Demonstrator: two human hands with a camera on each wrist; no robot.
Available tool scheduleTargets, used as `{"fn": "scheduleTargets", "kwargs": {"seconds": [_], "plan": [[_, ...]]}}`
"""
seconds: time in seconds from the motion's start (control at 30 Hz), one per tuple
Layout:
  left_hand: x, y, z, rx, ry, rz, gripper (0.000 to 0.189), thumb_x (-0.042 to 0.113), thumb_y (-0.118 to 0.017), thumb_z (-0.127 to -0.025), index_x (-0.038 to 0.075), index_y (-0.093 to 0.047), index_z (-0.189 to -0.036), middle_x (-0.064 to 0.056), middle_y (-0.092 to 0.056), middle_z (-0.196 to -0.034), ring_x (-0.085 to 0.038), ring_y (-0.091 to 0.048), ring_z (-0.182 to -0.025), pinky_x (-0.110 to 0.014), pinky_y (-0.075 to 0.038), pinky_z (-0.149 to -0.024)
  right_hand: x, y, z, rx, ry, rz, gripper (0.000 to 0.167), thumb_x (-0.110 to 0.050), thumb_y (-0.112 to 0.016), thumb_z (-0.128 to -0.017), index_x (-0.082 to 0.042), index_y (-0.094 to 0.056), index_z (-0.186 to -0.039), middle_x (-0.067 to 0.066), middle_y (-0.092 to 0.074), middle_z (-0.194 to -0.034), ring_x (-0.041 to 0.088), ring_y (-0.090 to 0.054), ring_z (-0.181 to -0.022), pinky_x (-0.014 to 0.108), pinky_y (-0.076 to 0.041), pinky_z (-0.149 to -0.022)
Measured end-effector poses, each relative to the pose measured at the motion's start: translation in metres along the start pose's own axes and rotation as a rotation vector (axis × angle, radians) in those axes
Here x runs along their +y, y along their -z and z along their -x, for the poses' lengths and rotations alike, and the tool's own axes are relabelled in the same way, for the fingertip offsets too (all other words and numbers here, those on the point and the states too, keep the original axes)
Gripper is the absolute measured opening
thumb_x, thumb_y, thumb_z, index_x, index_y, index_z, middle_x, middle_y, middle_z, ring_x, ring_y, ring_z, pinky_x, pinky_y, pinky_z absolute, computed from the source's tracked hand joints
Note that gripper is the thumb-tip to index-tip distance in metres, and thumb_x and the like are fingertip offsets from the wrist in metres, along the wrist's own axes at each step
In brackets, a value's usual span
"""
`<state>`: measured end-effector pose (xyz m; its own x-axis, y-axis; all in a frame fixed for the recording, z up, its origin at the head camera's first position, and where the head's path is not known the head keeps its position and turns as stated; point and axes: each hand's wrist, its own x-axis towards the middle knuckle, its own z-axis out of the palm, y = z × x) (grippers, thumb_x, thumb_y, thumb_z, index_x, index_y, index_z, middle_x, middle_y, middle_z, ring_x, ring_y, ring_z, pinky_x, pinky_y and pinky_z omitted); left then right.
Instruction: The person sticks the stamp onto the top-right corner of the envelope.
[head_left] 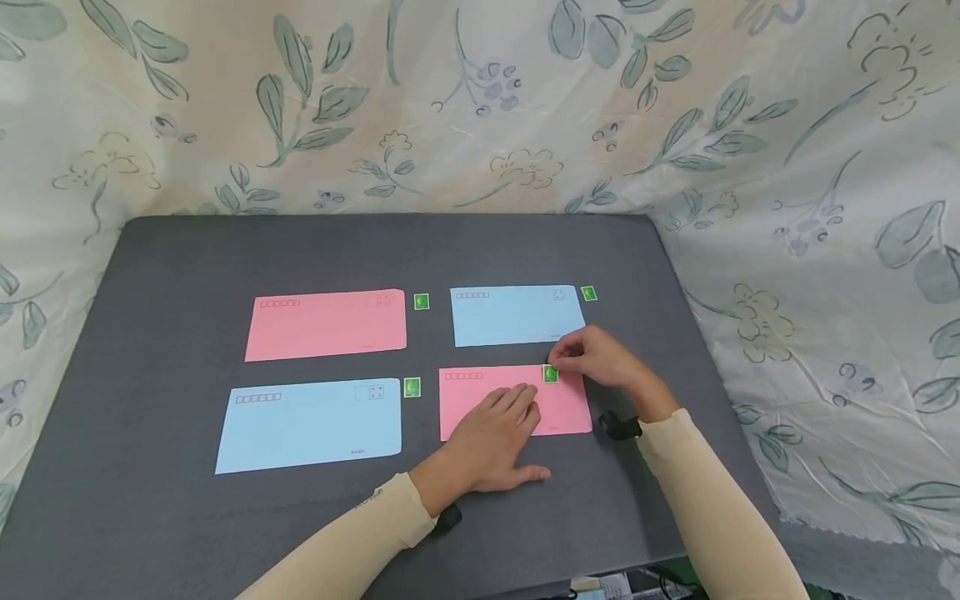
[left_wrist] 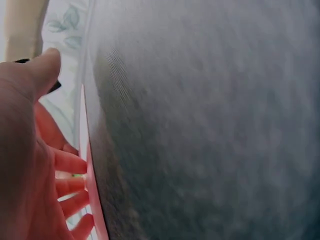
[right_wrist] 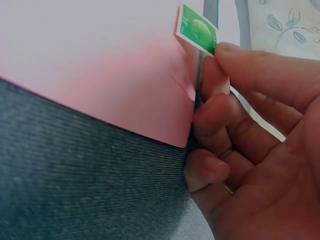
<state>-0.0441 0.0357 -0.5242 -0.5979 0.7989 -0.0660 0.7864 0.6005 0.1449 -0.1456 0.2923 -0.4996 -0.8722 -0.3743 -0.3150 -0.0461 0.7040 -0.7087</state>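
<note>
Green stamp [head_left: 551, 374] over pink envelope [head_left: 564, 410], held by fingertips

Right hand [head_left: 600, 360]: thumb and forefinger were pinched on one corner of the stamp, the other fingers bent inward. The stamp sat tilted at this hand's fingertips, near the envelope's far right corner; whether it touched the paper could not be told. Left hand [head_left: 493, 443]: nearly straight fingers rested on the same envelope, gripping nothing. Beyond the right hand lay one blue envelope [head_left: 516, 317], a second stamp [head_left: 588, 293] just beside its far right corner. Left of the left hand lay another blue envelope [head_left: 309, 427] with a third stamp [head_left: 412, 387]; beyond that, another pink envelope [head_left: 326, 327] with a fourth stamp [head_left: 422, 302]. Counter [head_left: 172, 267]: grey.
</note>
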Motion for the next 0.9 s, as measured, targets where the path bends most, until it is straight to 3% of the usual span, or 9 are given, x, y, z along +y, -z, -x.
{"fn": "scheduleTargets", "kwargs": {"seconds": [0.3,0.67,0.9], "plan": [[-0.004,-0.001,-0.005,0.034,-0.020,-0.012,0.087,0.085,-0.044,-0.098,0.017,-0.059,-0.150,-0.008,-0.029,-0.177,-0.022,-0.037,-0.155,-0.041,-0.027,-0.128,0.000,-0.007,-0.001,0.038,-0.007,0.055,0.005,-0.011,-0.080,-0.099,-0.010,-0.084,-0.100,-0.001,-0.075,-0.090,0.022,-0.064,-0.082,0.038,-0.055,-0.075],[-0.003,-0.001,-0.007,0.014,-0.008,-0.022,0.088,0.085,-0.045,-0.097,0.019,-0.058,-0.152,-0.007,-0.032,-0.176,-0.023,-0.036,-0.156,-0.043,-0.026,-0.128,0.001,-0.013,0.000,0.076,0.001,0.051,0.005,-0.012,-0.080,-0.100,-0.012,-0.084,-0.100,-0.001,-0.074,-0.091,0.022,-0.063,-0.082,0.037,-0.054,-0.074],[-0.002,0.006,-0.007,-0.024,-0.004,-0.034,0.089,0.087,-0.042,-0.097,0.020,-0.056,-0.153,-0.006,-0.029,-0.177,-0.022,-0.033,-0.157,-0.042,-0.025,-0.128,0.004,-0.018,0.002,0.113,0.006,0.077,0.009,-0.012,-0.086,-0.094,-0.015,-0.078,-0.097,0.000,-0.065,-0.085,0.022,-0.059,-0.077,0.035,-0.050,-0.068]]}}
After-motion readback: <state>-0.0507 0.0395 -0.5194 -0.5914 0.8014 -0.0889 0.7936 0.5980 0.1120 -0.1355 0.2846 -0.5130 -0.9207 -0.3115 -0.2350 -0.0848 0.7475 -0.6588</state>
